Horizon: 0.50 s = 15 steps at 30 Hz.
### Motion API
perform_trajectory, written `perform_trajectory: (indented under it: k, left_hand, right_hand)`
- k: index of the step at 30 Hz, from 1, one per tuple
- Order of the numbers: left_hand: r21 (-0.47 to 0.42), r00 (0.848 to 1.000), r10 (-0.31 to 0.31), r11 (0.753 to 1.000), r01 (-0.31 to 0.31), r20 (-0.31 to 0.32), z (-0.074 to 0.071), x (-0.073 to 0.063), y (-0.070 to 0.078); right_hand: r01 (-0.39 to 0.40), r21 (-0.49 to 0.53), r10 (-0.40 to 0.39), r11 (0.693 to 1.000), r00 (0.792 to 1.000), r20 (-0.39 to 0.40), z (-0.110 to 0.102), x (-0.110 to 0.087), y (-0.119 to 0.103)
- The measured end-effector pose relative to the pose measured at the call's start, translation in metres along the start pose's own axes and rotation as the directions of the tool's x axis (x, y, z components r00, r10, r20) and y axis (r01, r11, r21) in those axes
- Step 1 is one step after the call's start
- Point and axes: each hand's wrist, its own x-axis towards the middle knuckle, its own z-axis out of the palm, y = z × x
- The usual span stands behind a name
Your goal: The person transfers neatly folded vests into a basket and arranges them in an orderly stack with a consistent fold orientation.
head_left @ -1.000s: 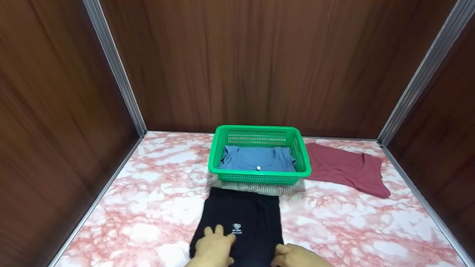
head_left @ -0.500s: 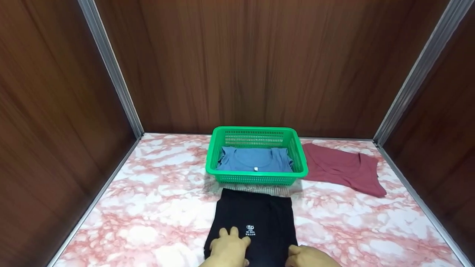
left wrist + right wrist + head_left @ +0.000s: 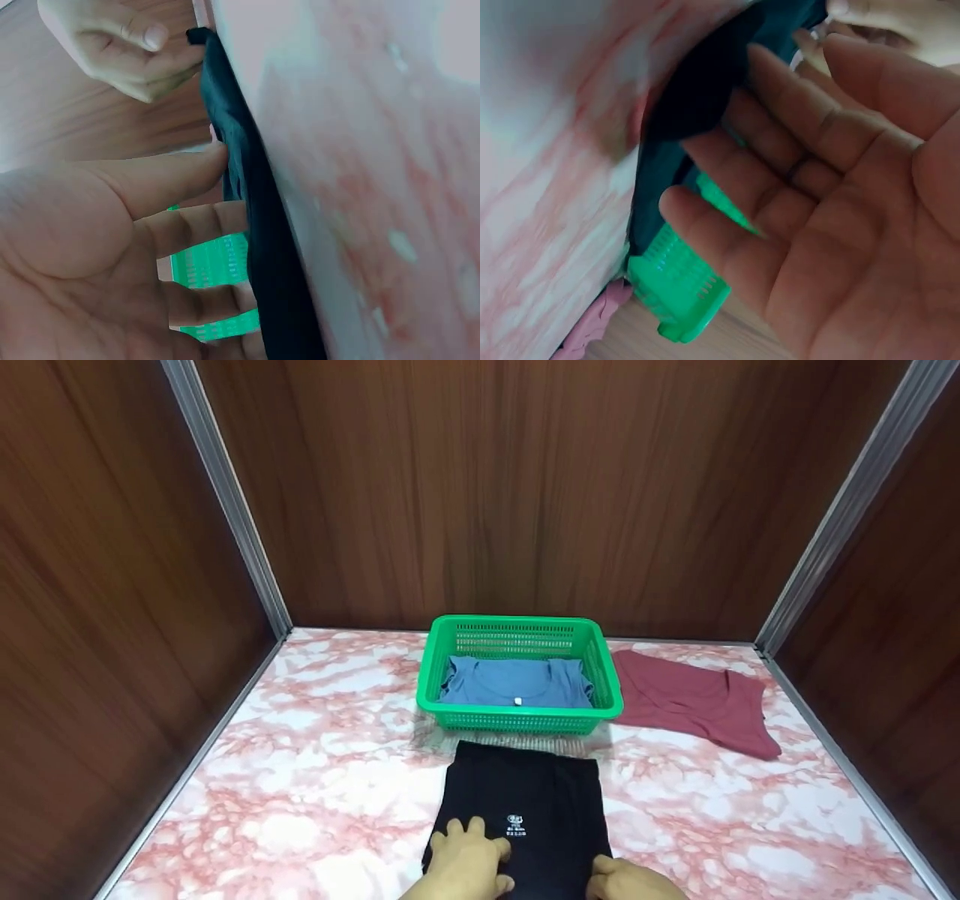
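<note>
A folded black garment (image 3: 555, 791) with a small white print lies on the marbled table in front of the basket. My left hand (image 3: 466, 861) rests on its left part, fingers spread; in the left wrist view its fingertips (image 3: 232, 217) touch the dark cloth. At the garment's right edge is my right hand (image 3: 634, 879). The right wrist view shows that hand's fingers (image 3: 705, 225) extended and slightly bent against the cloth, thumb apart from them. The garment's near end runs out of the head view.
Just beyond the garment stands a green plastic basket (image 3: 517, 720) holding a folded blue top (image 3: 510, 681). A dark red top (image 3: 694, 701) lies flat to the basket's right. Brown wood-grain panels (image 3: 480, 495) enclose the table (image 3: 322, 780) at the back and sides.
The black garment has slid to the right across the table, both hands moving along with it. Slight camera movement shifts the whole scene a little. Basket and red top stay put.
</note>
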Motion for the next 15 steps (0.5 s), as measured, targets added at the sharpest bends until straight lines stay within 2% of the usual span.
perform_trajectory:
  k: [2, 3, 5, 7, 10, 12, 13, 14, 15]
  left_hand:
    - [-0.038, 1.000, 0.007, 0.999, -0.008, -0.027, -0.002, -0.001, -0.003]
    - [-0.059, 0.999, 0.009, 0.998, -0.011, -0.031, -0.004, -0.002, -0.005]
    - [-0.105, 1.000, 0.006, 0.994, -0.008, -0.019, -0.007, -0.002, -0.008]
    - [-0.161, 1.000, -0.001, 0.987, 0.002, 0.010, -0.011, -0.003, -0.012]
    - [-0.233, 0.999, -0.002, 0.972, 0.010, 0.037, -0.015, -0.003, -0.017]
    - [-0.284, 1.000, 0.006, 0.959, 0.001, 0.024, -0.018, -0.003, -0.022]
    - [-0.307, 1.000, 0.010, 0.952, -0.007, 0.010, -0.019, -0.003, -0.024]
    - [-0.324, 1.000, 0.012, 0.946, -0.014, -0.009, -0.019, -0.003, -0.027]
    - [-0.343, 1.000, 0.009, 0.939, -0.018, -0.029, -0.019, -0.003, -0.030]
  right_hand:
    - [-0.113, 0.020, 0.112, 0.993, 0.992, 0.061, -0.002, 0.003, -0.005]
    - [-0.181, 0.032, 0.177, 0.983, 0.980, 0.094, -0.003, 0.004, -0.008]
    - [-0.318, 0.058, 0.305, 0.946, 0.938, 0.167, -0.006, 0.008, -0.013]
    - [-0.410, 0.073, 0.389, 0.909, 0.898, 0.204, -0.008, 0.012, -0.016]
    - [-0.457, 0.098, 0.435, 0.884, 0.881, 0.185, -0.012, 0.015, -0.016]
    - [-0.492, 0.144, 0.469, 0.859, 0.868, 0.166, -0.014, 0.016, -0.015]
    - [-0.519, 0.171, 0.497, 0.837, 0.853, 0.158, -0.016, 0.016, -0.014]
    - [-0.560, 0.199, 0.539, 0.804, 0.828, 0.154, -0.018, 0.017, -0.013]
    - [-0.607, 0.217, 0.589, 0.764, 0.794, 0.147, -0.019, 0.017, -0.012]
